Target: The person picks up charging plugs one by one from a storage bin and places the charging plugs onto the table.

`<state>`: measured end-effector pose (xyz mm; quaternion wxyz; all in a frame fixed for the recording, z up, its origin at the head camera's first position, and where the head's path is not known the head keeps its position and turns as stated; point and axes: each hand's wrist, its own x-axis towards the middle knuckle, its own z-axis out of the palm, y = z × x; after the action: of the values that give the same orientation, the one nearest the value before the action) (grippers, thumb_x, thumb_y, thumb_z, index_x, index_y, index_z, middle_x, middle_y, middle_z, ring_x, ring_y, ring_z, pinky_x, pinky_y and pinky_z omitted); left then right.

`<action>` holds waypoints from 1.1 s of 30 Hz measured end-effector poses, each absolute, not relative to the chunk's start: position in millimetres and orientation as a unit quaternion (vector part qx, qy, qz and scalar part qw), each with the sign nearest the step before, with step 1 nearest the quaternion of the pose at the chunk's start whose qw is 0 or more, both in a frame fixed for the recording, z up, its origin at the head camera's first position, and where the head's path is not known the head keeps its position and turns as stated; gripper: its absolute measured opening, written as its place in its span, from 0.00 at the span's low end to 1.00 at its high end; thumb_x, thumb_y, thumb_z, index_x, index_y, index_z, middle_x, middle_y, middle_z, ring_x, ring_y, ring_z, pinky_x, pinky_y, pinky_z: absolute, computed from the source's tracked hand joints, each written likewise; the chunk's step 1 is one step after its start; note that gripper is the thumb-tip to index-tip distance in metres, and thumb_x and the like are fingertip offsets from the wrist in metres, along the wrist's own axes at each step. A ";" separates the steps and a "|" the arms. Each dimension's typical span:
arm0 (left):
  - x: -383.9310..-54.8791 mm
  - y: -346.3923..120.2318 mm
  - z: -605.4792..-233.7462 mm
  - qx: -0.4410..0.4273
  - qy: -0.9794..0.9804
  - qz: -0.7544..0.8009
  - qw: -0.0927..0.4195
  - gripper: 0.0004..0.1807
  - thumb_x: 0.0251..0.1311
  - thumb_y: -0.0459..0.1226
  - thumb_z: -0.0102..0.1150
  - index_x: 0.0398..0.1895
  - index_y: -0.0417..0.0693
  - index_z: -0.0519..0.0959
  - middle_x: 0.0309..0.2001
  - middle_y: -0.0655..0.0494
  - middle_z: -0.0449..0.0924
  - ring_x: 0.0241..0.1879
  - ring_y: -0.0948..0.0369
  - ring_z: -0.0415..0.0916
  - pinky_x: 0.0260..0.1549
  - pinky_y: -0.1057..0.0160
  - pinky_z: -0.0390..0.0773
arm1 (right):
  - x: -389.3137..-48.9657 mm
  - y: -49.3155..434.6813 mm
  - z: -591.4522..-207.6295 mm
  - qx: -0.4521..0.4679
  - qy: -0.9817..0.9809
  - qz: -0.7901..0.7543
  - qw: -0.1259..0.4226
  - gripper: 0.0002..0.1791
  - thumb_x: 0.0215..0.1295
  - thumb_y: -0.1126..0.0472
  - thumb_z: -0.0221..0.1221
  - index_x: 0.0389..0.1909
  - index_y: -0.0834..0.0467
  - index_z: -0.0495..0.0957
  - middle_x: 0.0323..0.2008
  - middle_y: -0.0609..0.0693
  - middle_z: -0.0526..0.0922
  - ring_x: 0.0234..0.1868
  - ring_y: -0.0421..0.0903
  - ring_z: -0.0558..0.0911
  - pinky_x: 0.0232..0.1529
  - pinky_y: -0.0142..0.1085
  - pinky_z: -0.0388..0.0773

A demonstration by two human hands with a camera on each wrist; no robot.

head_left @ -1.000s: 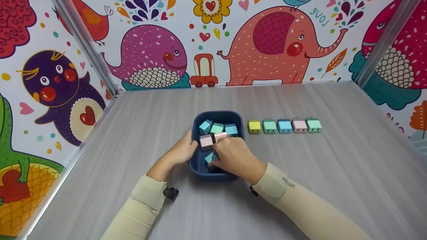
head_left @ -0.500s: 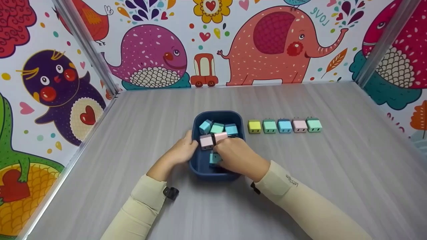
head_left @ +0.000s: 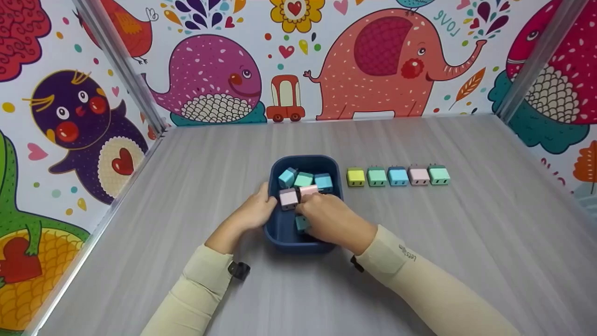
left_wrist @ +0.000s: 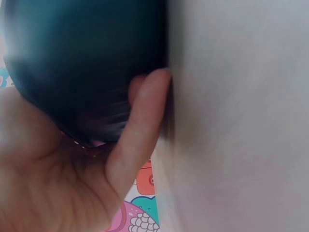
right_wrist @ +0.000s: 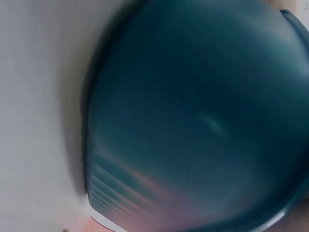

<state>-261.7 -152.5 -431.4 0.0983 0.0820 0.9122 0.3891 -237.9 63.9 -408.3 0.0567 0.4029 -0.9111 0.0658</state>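
Observation:
A dark blue plastic bin (head_left: pixel 282 243) stands mid-table with several two-slot wall chargers inside, among them a pale pink charger (head_left: pixel 288 199) and a blue charger (head_left: pixel 322 182). My left hand (head_left: pixel 253 208) grips the bin's left side, thumb at the rim; in the left wrist view its fingers (left_wrist: pixel 137 130) lie against the outer wall. Reaching in over the right rim, my right hand (head_left: pixel 333 218) has curled fingers and pinches a teal charger (head_left: pixel 301 225), partly hidden under it. The right wrist view is filled mostly by the bin's outer wall (right_wrist: pixel 193 121).
Right of the bin, a row of chargers lies on the table (head_left: pixel 419 242): a yellow charger (head_left: pixel 355 177), a green charger (head_left: pixel 377 177), a light blue charger (head_left: pixel 398 176), a pink charger (head_left: pixel 419 176) and a mint charger (head_left: pixel 439 175). Printed cartoon panels (head_left: pixel 298 60) wall the table.
Inside the bin, the teal charger has turned and shifted a little right with my right hand, and more of it is shaded. My left hand and the bin have stayed still.

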 end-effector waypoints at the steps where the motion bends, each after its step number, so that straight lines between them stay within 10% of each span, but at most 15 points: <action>1: -261.8 -152.5 -431.3 0.082 0.913 0.388 0.098 0.28 0.81 0.37 0.37 0.79 0.33 0.55 0.70 0.27 0.71 0.66 0.41 0.74 0.66 0.42 0.70 | -237.7 64.0 -408.7 0.404 -0.911 0.068 0.057 0.15 0.62 0.68 0.74 0.50 0.62 0.90 0.45 0.57 0.90 0.45 0.47 0.89 0.52 0.42 0.85; 33: -262.0 -153.3 -433.2 0.089 0.905 0.407 0.090 0.30 0.80 0.36 0.38 0.80 0.33 0.55 0.73 0.27 0.67 0.70 0.39 0.71 0.68 0.40 0.68 | -236.4 77.6 -373.5 0.390 -0.912 0.127 0.004 0.25 0.55 0.62 0.81 0.55 0.58 0.90 0.50 0.52 0.91 0.45 0.44 0.87 0.51 0.40 0.86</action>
<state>-262.0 -153.3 -433.2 0.0905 0.0891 0.9048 0.4066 -236.4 77.6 -373.5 0.0037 0.3900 -0.9121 0.1266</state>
